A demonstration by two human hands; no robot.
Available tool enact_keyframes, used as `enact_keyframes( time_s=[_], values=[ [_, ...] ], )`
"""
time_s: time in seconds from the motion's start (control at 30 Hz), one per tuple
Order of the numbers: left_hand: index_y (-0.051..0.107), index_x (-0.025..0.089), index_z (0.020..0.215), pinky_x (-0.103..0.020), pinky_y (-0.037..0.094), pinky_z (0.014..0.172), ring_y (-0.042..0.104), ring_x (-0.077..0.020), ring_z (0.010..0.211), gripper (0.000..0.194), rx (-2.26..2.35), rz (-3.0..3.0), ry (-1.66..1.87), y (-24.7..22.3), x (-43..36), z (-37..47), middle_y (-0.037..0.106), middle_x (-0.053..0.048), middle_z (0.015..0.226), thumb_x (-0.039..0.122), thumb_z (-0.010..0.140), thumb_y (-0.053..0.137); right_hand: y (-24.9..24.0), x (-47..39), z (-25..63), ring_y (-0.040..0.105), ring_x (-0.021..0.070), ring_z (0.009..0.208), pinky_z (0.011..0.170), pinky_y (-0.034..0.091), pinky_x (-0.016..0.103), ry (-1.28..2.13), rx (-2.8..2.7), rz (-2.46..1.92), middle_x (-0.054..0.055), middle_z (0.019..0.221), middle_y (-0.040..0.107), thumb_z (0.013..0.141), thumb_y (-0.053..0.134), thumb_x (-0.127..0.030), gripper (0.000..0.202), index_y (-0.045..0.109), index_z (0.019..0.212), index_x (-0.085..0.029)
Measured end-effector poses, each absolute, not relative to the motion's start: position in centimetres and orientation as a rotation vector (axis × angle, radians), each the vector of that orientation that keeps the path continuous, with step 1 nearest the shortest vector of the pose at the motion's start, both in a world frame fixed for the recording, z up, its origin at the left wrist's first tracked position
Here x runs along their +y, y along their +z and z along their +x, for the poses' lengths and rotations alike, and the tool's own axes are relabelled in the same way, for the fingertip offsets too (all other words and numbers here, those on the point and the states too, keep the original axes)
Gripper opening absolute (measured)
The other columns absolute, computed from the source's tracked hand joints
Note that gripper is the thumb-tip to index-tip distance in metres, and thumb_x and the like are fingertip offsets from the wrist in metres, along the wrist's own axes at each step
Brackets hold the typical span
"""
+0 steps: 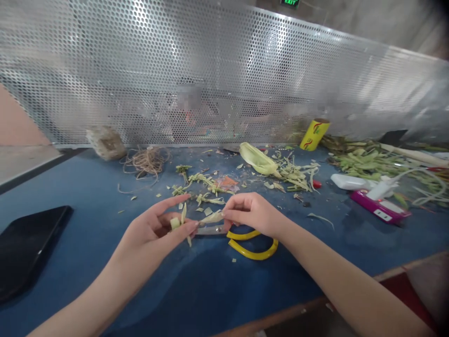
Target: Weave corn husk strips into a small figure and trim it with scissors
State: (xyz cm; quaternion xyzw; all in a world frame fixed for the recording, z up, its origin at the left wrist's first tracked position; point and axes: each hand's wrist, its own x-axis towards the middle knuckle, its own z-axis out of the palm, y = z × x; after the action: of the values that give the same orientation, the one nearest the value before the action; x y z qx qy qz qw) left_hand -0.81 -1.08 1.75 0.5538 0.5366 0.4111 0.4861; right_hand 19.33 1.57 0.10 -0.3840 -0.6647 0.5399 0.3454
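Note:
My left hand (157, 229) pinches a small knotted piece of pale green corn husk (175, 223) between thumb and fingers, with its index finger stretched out. The right hand (250, 213) is closed in a pinch on the free end of a twisted husk strip (211, 217), which spans the gap between the hands. Just under them, scissors with yellow handles (256, 255) lie on the blue table (196, 290); their blades point towards my left fingers, which partly hide the tip. Behind the hands lie several knotted husk pieces (206, 181).
A larger corn husk (257, 159) and shredded strips (298, 175) lie farther back. Twine (145, 161) sits at back left, a black phone (31, 248) at left. To the right are a purple power strip (379, 206), leaves (365, 161) and a yellow tube (315, 134). A perforated metal screen (217, 56) closes the back.

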Motion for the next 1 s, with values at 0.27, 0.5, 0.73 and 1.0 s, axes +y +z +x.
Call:
enact_keyframes(
  time_s=[0.27,0.5,0.73,1.0],
  values=[
    [0.045,0.012,0.117,-0.023,0.048,0.054,0.061,-0.0143,0.06,0.04,1.147,0.974,1.046,1.8,-0.6,-0.4,0.067,-0.006,0.068,0.031,0.082,0.048,0.1,1.9,19.7,0.056,0.0074,0.056,0.058,0.045,0.02,1.369,-1.678,-1.026,0.0,0.062,0.063,0.08,0.055,-0.029,0.017,0.056,0.071,-0.015],
    [0.043,0.013,0.117,-0.023,0.047,0.056,0.059,-0.0122,0.061,0.044,1.129,1.002,1.062,1.6,-0.5,-0.7,0.067,-0.005,0.072,0.022,0.076,0.058,0.0,2.1,20.0,0.056,0.0073,0.059,0.061,0.045,0.02,1.266,-1.715,-1.004,-0.001,0.061,0.062,0.08,0.054,-0.026,0.014,0.056,0.07,-0.016],
    [0.041,0.016,0.117,-0.026,0.045,0.064,0.056,-0.0124,0.06,0.047,1.218,1.432,1.067,1.1,-0.3,-1.3,0.064,0.001,0.067,0.028,0.074,0.058,0.1,2.3,20.2,0.053,0.0063,0.054,0.056,0.042,0.019,1.224,-1.725,-1.054,-0.001,0.06,0.062,0.08,0.054,-0.026,0.015,0.057,0.07,-0.016],
    [0.046,0.015,0.114,-0.028,0.046,0.063,0.056,-0.0143,0.064,0.042,1.208,1.554,0.958,1.0,-0.2,-1.4,0.063,-0.001,0.071,0.034,0.078,0.051,0.1,2.2,20.3,0.052,0.006,0.053,0.055,0.041,0.019,1.228,-1.729,-1.099,-0.002,0.06,0.062,0.079,0.054,-0.026,0.014,0.057,0.07,-0.016]
  ],
)
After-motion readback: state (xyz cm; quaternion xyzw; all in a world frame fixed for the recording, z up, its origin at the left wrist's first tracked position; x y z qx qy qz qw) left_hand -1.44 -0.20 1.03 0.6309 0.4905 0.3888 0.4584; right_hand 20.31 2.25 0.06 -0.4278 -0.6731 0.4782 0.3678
